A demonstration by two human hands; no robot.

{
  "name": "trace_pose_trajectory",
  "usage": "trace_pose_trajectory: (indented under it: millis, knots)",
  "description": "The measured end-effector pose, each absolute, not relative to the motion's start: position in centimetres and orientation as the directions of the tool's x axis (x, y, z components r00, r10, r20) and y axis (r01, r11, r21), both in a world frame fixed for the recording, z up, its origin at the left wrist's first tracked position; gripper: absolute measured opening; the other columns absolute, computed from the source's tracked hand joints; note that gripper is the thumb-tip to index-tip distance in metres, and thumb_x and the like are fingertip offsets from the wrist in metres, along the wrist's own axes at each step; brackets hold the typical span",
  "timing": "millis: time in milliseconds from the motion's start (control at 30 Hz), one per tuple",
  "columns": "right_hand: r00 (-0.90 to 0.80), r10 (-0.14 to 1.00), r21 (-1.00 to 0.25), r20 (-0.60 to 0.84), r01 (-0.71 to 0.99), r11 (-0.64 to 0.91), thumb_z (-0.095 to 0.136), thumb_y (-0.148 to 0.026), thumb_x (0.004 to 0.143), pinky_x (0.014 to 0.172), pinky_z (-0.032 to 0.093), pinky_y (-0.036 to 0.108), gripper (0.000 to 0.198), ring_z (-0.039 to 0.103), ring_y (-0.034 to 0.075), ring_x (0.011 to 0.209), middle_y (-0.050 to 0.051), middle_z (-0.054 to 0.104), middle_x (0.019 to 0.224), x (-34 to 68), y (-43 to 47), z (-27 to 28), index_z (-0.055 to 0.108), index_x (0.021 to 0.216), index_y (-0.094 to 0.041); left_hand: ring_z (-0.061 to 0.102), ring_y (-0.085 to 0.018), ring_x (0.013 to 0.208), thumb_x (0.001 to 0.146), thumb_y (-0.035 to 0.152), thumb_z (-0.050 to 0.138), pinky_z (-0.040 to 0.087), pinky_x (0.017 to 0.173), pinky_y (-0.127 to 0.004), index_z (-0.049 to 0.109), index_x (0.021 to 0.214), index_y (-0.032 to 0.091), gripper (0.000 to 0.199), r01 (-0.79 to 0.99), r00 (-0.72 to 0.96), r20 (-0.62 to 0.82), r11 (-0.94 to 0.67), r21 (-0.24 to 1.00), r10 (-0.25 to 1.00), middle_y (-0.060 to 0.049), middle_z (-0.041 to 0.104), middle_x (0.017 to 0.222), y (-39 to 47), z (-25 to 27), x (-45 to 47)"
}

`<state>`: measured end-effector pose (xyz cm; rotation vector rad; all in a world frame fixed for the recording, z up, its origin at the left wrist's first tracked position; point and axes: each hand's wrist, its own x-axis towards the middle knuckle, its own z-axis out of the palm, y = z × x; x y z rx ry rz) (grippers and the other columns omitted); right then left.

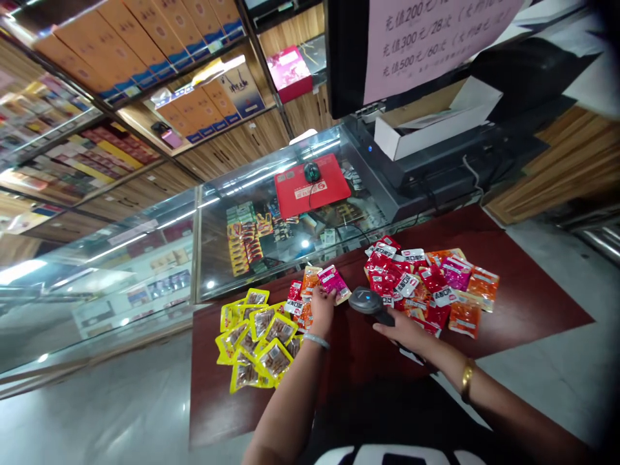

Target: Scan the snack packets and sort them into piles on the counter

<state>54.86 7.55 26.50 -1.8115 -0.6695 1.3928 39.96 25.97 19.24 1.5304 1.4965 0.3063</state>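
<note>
My left hand [321, 312] pinches the near edge of a magenta snack packet [334, 280] over the dark red counter mat [334, 371]. Wrapped in my right hand [404, 330] is a black handheld barcode scanner [367, 301], its head pointing left toward that packet. Just beyond and left of my left hand lie an orange packet [310, 279] and a red packet [295, 294]. A pile of yellow-edged snack packets [261, 332] spreads to the left. Behind my right hand is a mixed heap of red, orange and magenta packets [387, 268].
A glass display case [217, 255] borders the mat, with a red mouse pad [290, 200] and a mouse [312, 171] on top. To the right stand a monitor with a pink paper sign [416, 45] and an open white box [387, 143]. Shelves of boxed goods line the back.
</note>
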Motion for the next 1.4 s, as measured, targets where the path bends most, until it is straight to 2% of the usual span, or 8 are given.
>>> trace_pose_trajectory:
  millis: [200, 300, 400, 533, 700, 1133, 1267, 1400]
  knots:
    - [0.213, 0.797, -0.822, -0.565, -0.059, -0.567, 0.067, -0.045, 0.076, 0.05, 0.038, 0.026, 0.047, 0.049, 0.013, 0.049, -0.004, 0.059, 0.063, 52.8, 7.3, 26.2, 0.06, 0.114, -0.019, 0.062, -0.016, 0.074, 0.083, 0.026, 0.059, 0.046, 0.069, -0.027, 0.053, 0.093, 0.018, 0.014, 0.714, 0.183, -0.38, 0.143, 0.685, 0.907, -0.004, 0.064, 0.081, 26.4, 20.9, 35.0]
    - [0.197, 0.782, -0.806, -0.592, -0.105, -0.583, 0.068, -0.043, 0.076, 0.046, 0.036, 0.024, 0.041, 0.047, 0.011, 0.046, -0.006, 0.055, 0.06, 52.3, 6.0, 25.8, 0.061, 0.109, -0.019, 0.061, -0.025, 0.099, 0.081, 0.032, 0.063, 0.046, 0.085, -0.038, 0.053, 0.107, 0.017, 0.031, 0.862, 0.066, -0.179, 0.034, 0.506, 0.982, -0.011, 0.064, 0.103, 26.5, 22.5, 32.8]
    - [0.226, 0.76, -0.793, -0.609, -0.147, -0.592, 0.067, -0.042, 0.077, 0.045, 0.036, 0.023, 0.042, 0.044, 0.01, 0.044, -0.007, 0.052, 0.059, 52.5, 4.3, 25.3, 0.058, 0.111, -0.019, 0.052, -0.03, 0.118, 0.082, 0.034, 0.063, 0.039, 0.098, -0.044, 0.054, 0.115, 0.018, 0.038, 0.927, 0.178, -0.033, -0.156, 0.341, 0.983, -0.015, 0.059, 0.119, 25.6, 23.1, 33.8]
    - [0.323, 0.719, -0.783, -0.615, -0.145, -0.604, 0.067, -0.044, 0.077, 0.05, 0.043, 0.027, 0.045, 0.054, 0.014, 0.05, -0.002, 0.064, 0.067, 53.8, 1.9, 24.7, 0.059, 0.113, -0.018, 0.061, -0.023, 0.1, 0.086, 0.038, 0.06, 0.043, 0.091, -0.033, 0.063, 0.101, 0.02, 0.023, 0.753, 0.588, -0.312, -0.363, 0.549, 0.746, -0.01, 0.067, 0.102, 22.3, 21.7, 40.4]
    - [0.451, 0.699, -0.814, -0.555, -0.119, -0.569, 0.069, -0.047, 0.072, 0.081, 0.052, 0.04, 0.051, 0.068, 0.03, 0.09, 0.01, 0.074, 0.098, 55.4, -0.7, 24.5, 0.063, 0.112, -0.015, 0.066, -0.024, 0.09, 0.078, 0.051, 0.068, 0.046, 0.078, -0.031, 0.058, 0.113, 0.015, 0.051, 0.798, 0.539, -0.535, -0.19, 0.572, 0.651, -0.016, 0.07, 0.102, 18.7, 20.0, 47.7]
    - [0.465, 0.733, -0.854, -0.497, -0.112, -0.508, 0.071, -0.044, 0.073, 0.086, 0.053, 0.04, 0.043, 0.069, 0.03, 0.095, 0.008, 0.077, 0.098, 55.1, 1.4, 25.3, 0.067, 0.107, -0.02, 0.067, -0.02, 0.083, 0.068, 0.033, 0.078, 0.051, 0.078, -0.031, 0.066, 0.093, 0.015, 0.034, 0.4, 0.608, -0.525, 0.342, 0.85, 0.596, -0.009, 0.073, 0.092, 19.4, 17.7, 41.1]
    - [0.385, 0.747, -0.828, -0.543, -0.093, -0.554, 0.069, -0.043, 0.076, 0.07, 0.053, 0.035, 0.042, 0.069, 0.025, 0.076, 0.004, 0.075, 0.079, 54.7, 3.7, 25.9, 0.066, 0.11, -0.019, 0.065, -0.018, 0.079, 0.068, 0.037, 0.077, 0.05, 0.074, -0.029, 0.065, 0.092, 0.015, 0.035, 0.412, 0.593, -0.509, 0.308, 0.858, 0.624, -0.007, 0.072, 0.09, 19.0, 18.7, 39.3]
    - [0.339, 0.807, -0.871, -0.484, -0.096, -0.482, 0.07, -0.04, 0.073, 0.07, 0.052, 0.033, 0.043, 0.068, 0.025, 0.08, 0.005, 0.075, 0.088, 54.5, 5.6, 26.2, 0.065, 0.11, -0.019, 0.06, -0.016, 0.069, 0.07, 0.041, 0.074, 0.045, 0.066, -0.025, 0.062, 0.079, 0.015, 0.029, 0.521, 0.537, -0.484, 0.179, 0.835, 0.691, -0.002, 0.067, 0.074, 19.3, 19.3, 38.0]
